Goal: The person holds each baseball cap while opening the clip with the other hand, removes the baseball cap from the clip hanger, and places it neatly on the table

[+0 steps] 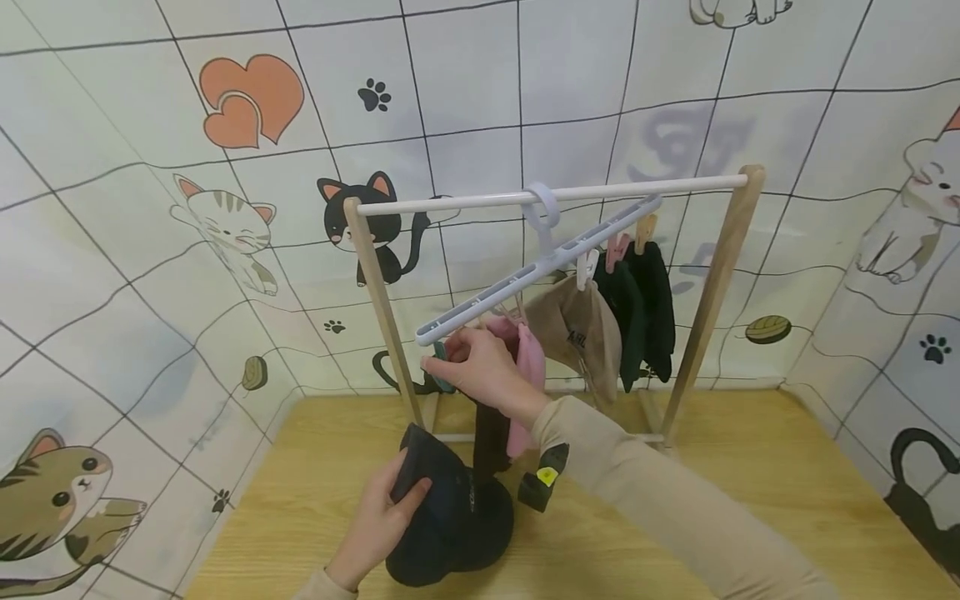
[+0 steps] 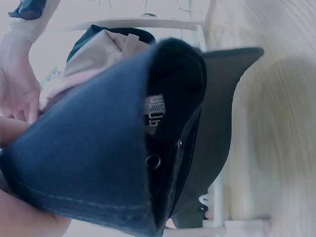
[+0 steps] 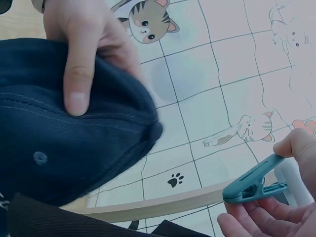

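Observation:
My left hand (image 1: 386, 517) grips a navy baseball cap (image 1: 423, 500) by its crown, thumb on the near side; the brim hangs low near the table. In the left wrist view the cap's open underside shows a label. My right hand (image 1: 487, 367), raised under the left end of the white hanger (image 1: 540, 265), pinches a teal clothespin (image 3: 254, 182) between thumb and fingers. Beside that hand hang a pink cap (image 1: 531, 358) and a dark brown item (image 1: 491, 437), both partly hidden by the hand and wrist.
A white rail (image 1: 637, 190) on a wooden stand (image 1: 716, 292) carries the tilted hanger. A beige cap (image 1: 573, 325) and dark green and black items (image 1: 656, 308) hang at its right under clothespins (image 1: 617, 252). The stand rests on a wooden table (image 1: 292, 500) against a cat-patterned wall.

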Demonstrator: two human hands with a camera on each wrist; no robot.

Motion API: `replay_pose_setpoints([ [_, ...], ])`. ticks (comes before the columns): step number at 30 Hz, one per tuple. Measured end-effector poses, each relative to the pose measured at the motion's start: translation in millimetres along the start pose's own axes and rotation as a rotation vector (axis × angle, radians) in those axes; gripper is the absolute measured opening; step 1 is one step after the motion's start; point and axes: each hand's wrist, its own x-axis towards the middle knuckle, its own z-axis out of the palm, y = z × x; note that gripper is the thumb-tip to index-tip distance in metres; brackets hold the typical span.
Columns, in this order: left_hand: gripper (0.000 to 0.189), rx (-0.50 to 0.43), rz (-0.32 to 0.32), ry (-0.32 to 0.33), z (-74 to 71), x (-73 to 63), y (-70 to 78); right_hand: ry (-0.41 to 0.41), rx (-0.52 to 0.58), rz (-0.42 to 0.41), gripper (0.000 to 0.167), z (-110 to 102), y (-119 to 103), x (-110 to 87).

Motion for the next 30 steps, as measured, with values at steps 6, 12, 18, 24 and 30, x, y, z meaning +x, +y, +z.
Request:
replay_pose_setpoints([
  [6, 0.028, 0.045, -0.048, 0.039, -2.8, -6.4, -9.9, 0.005, 0.017, -0.064, 0.037, 1, -5, -1.8],
  [12, 0.029, 0.085, -0.112, 0.084, -5.3, -7.7, -10.9, 0.027, 0.036, -0.072, 0.035, -1, -10, -3.6],
  [18, 0.032, 0.105, -0.103, 0.092, -6.8, -10.7, -10.7, -0.013, 0.272, -0.061, 0.024, -11, -14, -2.9],
  [24, 0.035, 0.125, -0.058, 0.111, -10.6, -17.2, -15.8, 0.127, 0.129, -0.224, 0.013, -34, -16, -10.9],
  [30, 0.033, 0.114, -0.045, 0.125, -16.4, -19.7, -22.0, 0.295, -0.088, -0.490, 0.015, -62, -18, -4.5],
])
